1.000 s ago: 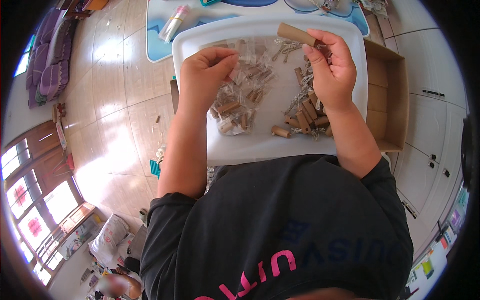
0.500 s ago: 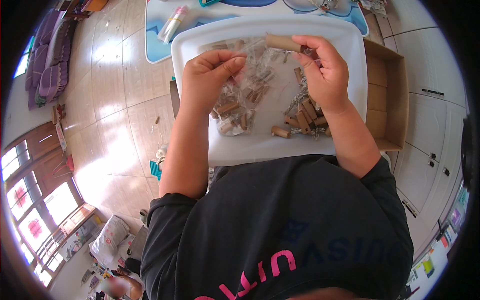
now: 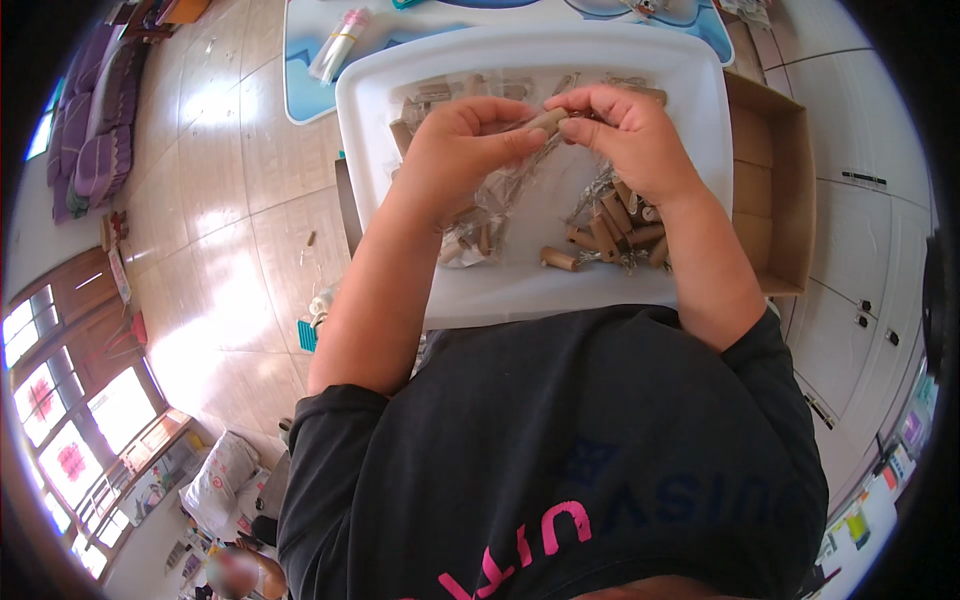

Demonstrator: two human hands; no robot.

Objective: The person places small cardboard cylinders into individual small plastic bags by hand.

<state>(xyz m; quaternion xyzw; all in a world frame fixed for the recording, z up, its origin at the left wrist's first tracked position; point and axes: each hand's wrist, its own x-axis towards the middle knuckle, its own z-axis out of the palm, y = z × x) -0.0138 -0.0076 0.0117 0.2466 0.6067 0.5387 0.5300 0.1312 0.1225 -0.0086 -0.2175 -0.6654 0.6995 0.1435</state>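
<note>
- While left hand (image 3: 468, 143) pinches brown tube (image 3: 548, 122) above white tray (image 3: 560, 292), right hand (image 3: 636, 132) has fingertips closed on its other end.
- Loose brown tubes (image 3: 604, 240): tray's right half.
- Bagged tubes (image 3: 485, 238): tray's left half.
- Cardboard box (image 3: 785, 200): right of tray.

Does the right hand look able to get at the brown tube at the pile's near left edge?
Probably yes: the brown tube lies uncovered, its near side open. But the right hand is at a second tube with the left hand, so it isn't free.

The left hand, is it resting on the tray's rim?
No, the left hand is over the tray, inside its rim, with the thumb against a brown tube.
</note>
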